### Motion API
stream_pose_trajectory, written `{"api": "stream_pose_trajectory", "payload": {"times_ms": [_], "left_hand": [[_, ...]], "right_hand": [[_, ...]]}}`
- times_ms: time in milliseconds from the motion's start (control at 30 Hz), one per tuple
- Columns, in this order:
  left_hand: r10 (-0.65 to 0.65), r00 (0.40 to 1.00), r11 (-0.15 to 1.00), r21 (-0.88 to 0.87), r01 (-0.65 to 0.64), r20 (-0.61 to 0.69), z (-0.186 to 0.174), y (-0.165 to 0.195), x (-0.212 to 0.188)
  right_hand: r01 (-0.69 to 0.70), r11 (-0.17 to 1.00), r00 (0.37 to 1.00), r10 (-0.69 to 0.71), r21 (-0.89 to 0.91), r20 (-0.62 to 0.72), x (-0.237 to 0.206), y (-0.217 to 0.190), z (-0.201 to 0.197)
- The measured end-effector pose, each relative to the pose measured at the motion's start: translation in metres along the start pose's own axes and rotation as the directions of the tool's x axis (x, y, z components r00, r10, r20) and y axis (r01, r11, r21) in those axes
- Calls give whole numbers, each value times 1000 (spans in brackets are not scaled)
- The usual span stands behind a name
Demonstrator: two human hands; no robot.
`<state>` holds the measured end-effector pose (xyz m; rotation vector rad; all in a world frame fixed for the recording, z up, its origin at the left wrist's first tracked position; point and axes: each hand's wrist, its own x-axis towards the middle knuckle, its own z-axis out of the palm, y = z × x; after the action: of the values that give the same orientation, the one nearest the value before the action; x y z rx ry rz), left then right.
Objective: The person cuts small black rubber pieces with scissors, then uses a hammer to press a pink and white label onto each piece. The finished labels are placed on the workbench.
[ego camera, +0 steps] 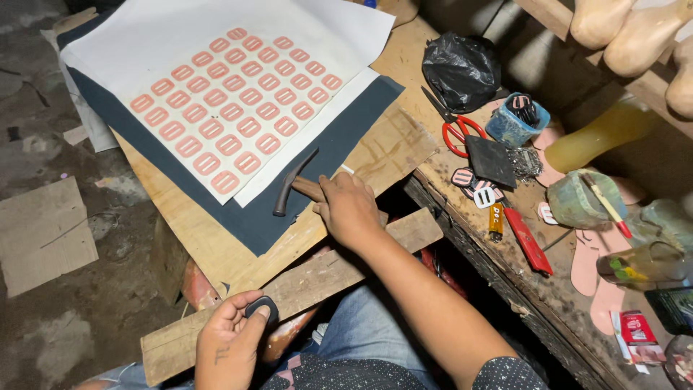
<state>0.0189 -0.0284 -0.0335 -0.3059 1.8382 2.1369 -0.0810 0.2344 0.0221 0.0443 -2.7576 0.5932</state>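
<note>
My right hand (349, 209) grips the wooden handle of a hammer (291, 186), whose dark metal head rests on the dark blue sheet (303, 188). My left hand (231, 338) holds a small dark oval piece (260, 309) against the near end of a wooden plank (310, 282) that lies across my lap. On the wooden board (209, 238) ahead lies a white sheet (144, 43) with rows of several pink rounded buckle-shaped pieces (234, 108).
A workbench (520, 289) at the right carries red-handled scissors (458, 131), a black plastic bag (462, 68), a blue cup (514, 121), a dark pad (489, 160), a red utility knife (528, 240), a glue pot with a brush (581, 198) and pink soles (599, 271). Shoe lasts (628, 32) hang above.
</note>
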Motion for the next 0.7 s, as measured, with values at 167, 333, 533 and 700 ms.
{"api": "stream_pose_trajectory", "payload": {"times_ms": [167, 333, 533, 700], "left_hand": [[20, 999, 999, -26, -21, -48, -9, -4, 8], [-84, 995, 993, 75, 87, -43, -18, -3, 12], [-187, 969, 982, 5, 190, -163, -18, -7, 21], [57, 992, 994, -81, -66, -110, -18, -15, 25]], "right_hand": [[-115, 980, 968, 148, 164, -201, 39, 85, -15], [-394, 803, 918, 367, -447, -151, 80, 179, -69], [-560, 635, 736, 676, -533, 31, 100, 202, -107], [-536, 725, 786, 616, -432, 57, 101, 198, -125]]}}
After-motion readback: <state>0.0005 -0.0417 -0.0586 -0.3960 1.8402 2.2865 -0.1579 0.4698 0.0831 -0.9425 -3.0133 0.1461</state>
